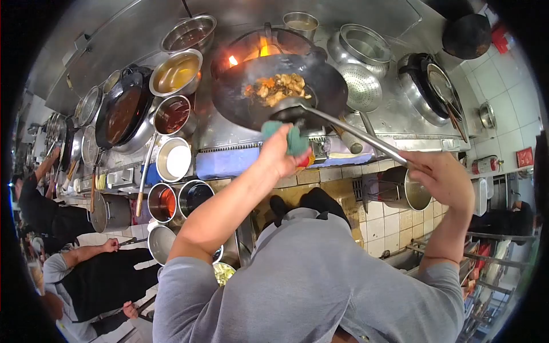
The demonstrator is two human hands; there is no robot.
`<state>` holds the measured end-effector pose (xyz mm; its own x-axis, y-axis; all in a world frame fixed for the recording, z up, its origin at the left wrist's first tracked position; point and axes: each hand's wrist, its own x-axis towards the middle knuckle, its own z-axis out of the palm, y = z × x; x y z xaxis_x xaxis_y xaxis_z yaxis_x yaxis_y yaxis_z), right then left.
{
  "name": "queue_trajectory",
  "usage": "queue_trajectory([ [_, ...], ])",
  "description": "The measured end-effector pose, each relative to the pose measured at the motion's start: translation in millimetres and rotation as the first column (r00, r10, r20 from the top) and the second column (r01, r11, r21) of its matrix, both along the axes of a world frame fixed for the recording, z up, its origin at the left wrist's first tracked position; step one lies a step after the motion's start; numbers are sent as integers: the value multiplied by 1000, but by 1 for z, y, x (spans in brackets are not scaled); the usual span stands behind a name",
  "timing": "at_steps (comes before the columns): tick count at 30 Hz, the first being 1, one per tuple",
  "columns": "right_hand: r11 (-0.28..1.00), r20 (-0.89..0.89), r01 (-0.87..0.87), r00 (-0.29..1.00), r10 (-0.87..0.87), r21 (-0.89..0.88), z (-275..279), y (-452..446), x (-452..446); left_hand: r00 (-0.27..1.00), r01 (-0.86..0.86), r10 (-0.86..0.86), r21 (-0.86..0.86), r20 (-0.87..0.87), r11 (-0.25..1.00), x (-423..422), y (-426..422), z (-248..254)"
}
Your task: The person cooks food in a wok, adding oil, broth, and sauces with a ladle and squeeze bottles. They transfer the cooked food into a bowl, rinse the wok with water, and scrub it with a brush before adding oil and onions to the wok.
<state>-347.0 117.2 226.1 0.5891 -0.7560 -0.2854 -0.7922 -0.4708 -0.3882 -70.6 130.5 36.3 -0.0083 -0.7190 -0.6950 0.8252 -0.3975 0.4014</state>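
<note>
A black wok [229,94] sits tilted over the burner, with flames [264,48] rising behind it. Browned pieces of food [281,86] lie inside, some of them orange. My left hand [275,153] is closed on a folded green cloth [296,142] at the wok's near edge; the cloth hides whether the fingers grip the rim through it. Wrapped round the end of a long metal ladle [360,135] is my right hand [439,176]. The ladle's dark bowl is down in the wok, just on the near side of the food.
A bowl of yellow oil [176,73] and a pot of dark red sauce [172,114] stand left of the wok. On its right lie a perforated strainer [360,87] and a metal pot [361,48]. Other people [97,280] stand at the left.
</note>
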Motion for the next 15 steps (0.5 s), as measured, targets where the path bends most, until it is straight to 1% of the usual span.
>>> queue_trajectory([
  [1,998,46,-35,998,37,-54,-10,-2,2,1000,3,-3,-27,-24,1000,7,-16,-9],
  [2,991,100,-51,993,64,-125,-32,-13,10,999,5,-8,-60,-47,998,13,-34,-18],
  [3,979,150,-62,984,92,-195,-60,-27,22,1000,8,-8,-12,-10,1000,16,-49,-30],
  [5,960,103,-28,993,59,-279,-104,-47,53,999,32,-32,-23,-8,999,15,-49,-78],
  [6,956,134,29,991,11,-292,-128,-54,65,998,56,-56,-40,0,998,16,-49,-92],
  [7,949,166,89,985,-39,-303,-142,-60,71,996,24,-21,-35,82,999,4,-35,-98],
  [8,949,166,90,985,-41,-303,-141,-57,72,999,10,-11,17,52,1000,-1,-26,-110],
  [10,948,215,154,972,-95,-278,-134,-50,70,999,42,-41,55,-16,998,-7,-7,-85],
  [11,944,209,151,974,-91,-292,-127,-44,62,999,37,-36,53,-16,998,-4,-15,-74],
  [13,974,240,169,962,-129,-151,-107,-30,37,989,-134,132,-26,-61,991,9,-41,-63],
  [14,974,186,178,971,-150,-139,-96,-20,26,991,-131,131,-22,22,991,20,-58,-66],
  [15,973,139,179,978,-159,-145,-85,-18,18,995,-86,87,-34,38,996,28,-70,-69],
])
